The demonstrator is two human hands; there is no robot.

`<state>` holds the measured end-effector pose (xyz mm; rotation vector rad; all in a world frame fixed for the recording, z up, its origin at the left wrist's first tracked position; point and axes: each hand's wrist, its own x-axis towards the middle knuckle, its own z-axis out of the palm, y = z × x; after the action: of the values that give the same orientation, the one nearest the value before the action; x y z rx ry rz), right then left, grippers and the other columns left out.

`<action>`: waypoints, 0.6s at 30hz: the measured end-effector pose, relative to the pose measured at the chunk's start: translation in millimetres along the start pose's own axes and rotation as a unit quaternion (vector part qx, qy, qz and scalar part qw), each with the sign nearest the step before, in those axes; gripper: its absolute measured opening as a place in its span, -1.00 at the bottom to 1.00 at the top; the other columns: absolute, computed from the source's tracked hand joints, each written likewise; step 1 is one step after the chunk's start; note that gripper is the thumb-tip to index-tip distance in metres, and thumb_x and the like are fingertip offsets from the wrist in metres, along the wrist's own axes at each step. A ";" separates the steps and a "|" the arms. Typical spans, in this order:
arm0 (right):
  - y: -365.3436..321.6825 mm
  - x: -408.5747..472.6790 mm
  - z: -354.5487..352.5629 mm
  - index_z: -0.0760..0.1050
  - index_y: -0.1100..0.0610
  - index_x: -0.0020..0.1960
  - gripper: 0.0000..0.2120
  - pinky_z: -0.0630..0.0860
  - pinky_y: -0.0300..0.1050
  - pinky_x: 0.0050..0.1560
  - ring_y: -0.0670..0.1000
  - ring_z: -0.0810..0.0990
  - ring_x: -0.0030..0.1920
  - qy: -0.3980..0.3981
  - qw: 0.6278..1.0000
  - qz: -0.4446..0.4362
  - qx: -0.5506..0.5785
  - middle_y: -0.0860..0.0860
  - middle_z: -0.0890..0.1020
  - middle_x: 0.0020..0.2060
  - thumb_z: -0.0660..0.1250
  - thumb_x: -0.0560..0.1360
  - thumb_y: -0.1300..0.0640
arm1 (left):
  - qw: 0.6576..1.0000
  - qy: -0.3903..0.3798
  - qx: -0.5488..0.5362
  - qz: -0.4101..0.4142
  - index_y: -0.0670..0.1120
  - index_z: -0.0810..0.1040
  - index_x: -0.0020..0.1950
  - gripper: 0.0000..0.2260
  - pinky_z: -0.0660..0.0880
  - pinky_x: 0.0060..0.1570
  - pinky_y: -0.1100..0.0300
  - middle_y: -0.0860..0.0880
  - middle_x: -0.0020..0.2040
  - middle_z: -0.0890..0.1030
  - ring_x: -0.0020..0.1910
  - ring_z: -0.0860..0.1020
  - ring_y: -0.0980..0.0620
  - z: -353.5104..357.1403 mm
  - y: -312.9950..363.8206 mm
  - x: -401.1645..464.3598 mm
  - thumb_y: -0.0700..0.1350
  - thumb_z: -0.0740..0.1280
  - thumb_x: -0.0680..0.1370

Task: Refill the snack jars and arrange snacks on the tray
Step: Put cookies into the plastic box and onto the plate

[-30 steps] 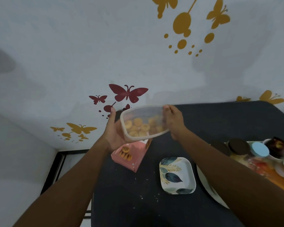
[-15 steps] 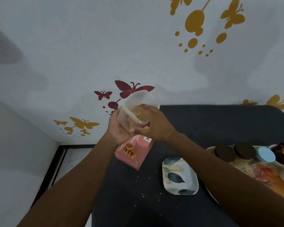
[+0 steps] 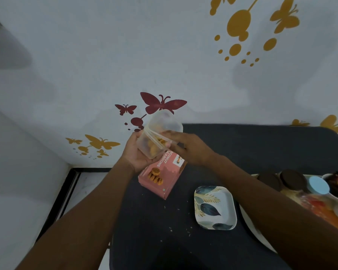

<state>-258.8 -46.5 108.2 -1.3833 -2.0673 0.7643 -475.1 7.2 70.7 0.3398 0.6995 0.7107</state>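
Dark table [image 3: 252,145] against a white, butterfly-stickered wall [image 3: 105,55].

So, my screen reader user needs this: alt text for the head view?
Both hands, left hand and right hand, hold a clear plastic container of cookies above a pink macaroon box on a dark table, near a leaf-patterned plate.

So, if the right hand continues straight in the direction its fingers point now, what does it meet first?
The right hand points left toward the clear plastic container, and its fingertips already look to be at the container's opening. Going straight on, it would probably meet the cookies inside first; depth is unclear.
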 end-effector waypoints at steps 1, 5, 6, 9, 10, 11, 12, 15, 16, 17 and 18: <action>2.4 0.0 -1.1 0.42 -0.10 0.48 -0.60 0.49 -0.21 0.20 -0.03 0.62 0.22 0.011 1.000 0.003 -0.002 -0.06 0.60 0.33 0.18 0.67 -0.14 | 1.000 0.016 0.007 0.004 -0.02 0.47 0.49 -0.39 0.55 0.19 -0.10 -0.23 0.28 0.59 0.21 0.59 -0.17 -5.9 1.0 0.0 0.15 0.43 0.49; 11.5 0.1 -0.8 0.55 -0.03 0.36 -0.65 0.55 -0.24 0.13 -0.01 0.66 0.12 0.116 0.991 -0.002 -0.060 -0.04 0.68 0.18 0.13 0.70 -0.10 | 0.999 0.024 0.029 0.033 -0.05 0.47 0.49 -0.39 0.54 0.16 -0.15 -0.23 0.33 0.57 0.17 0.62 -0.19 -24.5 3.7 -4.2 0.19 0.36 0.50; 12.7 -0.3 2.7 0.55 -0.02 0.34 -0.64 0.51 -0.33 0.08 -0.01 0.67 0.09 0.133 0.989 -0.009 -0.066 -0.02 0.69 0.15 0.12 0.70 -0.11 | 0.999 0.012 0.032 0.037 -0.07 0.48 0.48 -0.39 0.56 0.15 -0.14 -0.23 0.31 0.59 0.15 0.63 -0.19 -26.0 4.0 -5.2 0.20 0.36 0.50; 15.3 -1.9 21.3 0.54 0.02 0.36 -0.62 0.49 -0.27 0.10 0.02 0.68 0.06 0.160 0.984 -0.003 -0.073 0.04 0.70 0.11 0.13 0.68 -0.12 | 0.998 0.013 0.046 0.051 -0.09 0.55 0.41 -0.41 0.59 0.11 -0.12 -0.23 0.23 0.63 0.08 0.67 -0.18 -31.6 2.1 -6.3 0.21 0.40 0.48; 15.0 -2.7 28.5 0.53 0.03 0.37 -0.59 0.48 -0.24 0.14 0.02 0.67 0.08 0.170 0.984 0.014 -0.058 0.04 0.69 0.13 0.11 0.67 -0.13 | 0.997 0.029 0.044 0.050 -0.09 0.57 0.39 -0.44 0.58 0.12 -0.13 -0.23 0.23 0.63 0.09 0.66 -0.19 -34.9 1.4 -6.5 0.21 0.39 0.50; 14.3 -2.0 35.5 0.52 0.04 0.39 -0.57 0.48 -0.22 0.16 0.00 0.66 0.10 0.187 0.981 0.036 -0.033 0.03 0.68 0.13 0.10 0.67 -0.13 | 0.997 0.049 0.043 0.051 -0.09 0.57 0.39 -0.47 0.57 0.15 -0.15 -0.24 0.24 0.62 0.11 0.65 -0.19 -40.4 1.1 -6.9 0.21 0.34 0.55; 13.5 -1.7 40.8 0.52 0.05 0.39 -0.58 0.51 -0.22 0.16 -0.03 0.65 0.08 0.214 0.975 0.062 -0.004 0.00 0.68 0.10 0.10 0.68 -0.11 | 0.995 0.066 0.044 0.053 -0.09 0.57 0.40 -0.48 0.55 0.17 -0.17 -0.25 0.27 0.60 0.15 0.62 -0.20 -47.1 0.4 -8.3 0.22 0.27 0.59; 15.1 2.2 45.6 0.55 0.10 0.34 -0.63 0.60 -0.12 0.12 -0.04 0.64 0.03 0.289 0.952 0.098 0.010 0.00 0.67 0.03 0.15 0.68 -0.05 | 0.992 0.102 0.050 0.062 -0.10 0.56 0.41 -0.47 0.53 0.19 -0.19 -0.25 0.29 0.57 0.22 0.55 -0.23 -68.8 0.8 -18.0 0.22 0.21 0.61; 18.0 2.8 47.3 0.55 0.12 0.33 -0.65 0.56 -0.10 0.18 0.00 0.65 0.08 0.280 0.957 0.078 -0.014 0.05 0.67 0.08 0.18 0.67 -0.03 | 0.991 0.106 0.038 0.067 -0.10 0.55 0.41 -0.47 0.52 0.19 -0.19 -0.24 0.29 0.57 0.21 0.55 -0.23 -77.3 0.6 -22.6 0.22 0.21 0.60; 21.6 3.0 49.1 0.54 0.12 0.34 -0.67 0.50 -0.09 0.25 0.05 0.64 0.15 0.254 0.965 0.051 -0.044 0.08 0.66 0.15 0.22 0.67 0.00 | 0.991 0.109 0.021 0.074 -0.10 0.56 0.40 -0.47 0.53 0.17 -0.16 -0.24 0.29 0.57 0.19 0.56 -0.22 -82.9 0.8 -26.9 0.21 0.22 0.59; 25.2 2.8 53.0 0.52 0.12 0.37 -0.68 0.45 -0.07 0.31 0.09 0.61 0.24 0.210 0.974 0.028 -0.080 0.10 0.64 0.23 0.28 0.66 0.05 | 0.990 0.115 0.000 0.082 -0.09 0.56 0.41 -0.47 0.55 0.14 -0.14 -0.23 0.29 0.57 0.18 0.58 -0.21 -87.2 1.0 -31.2 0.20 0.22 0.58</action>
<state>-280.8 -44.4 53.7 -1.5411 -1.7895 0.2923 -552.5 -9.1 22.6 0.3207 0.8983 0.9149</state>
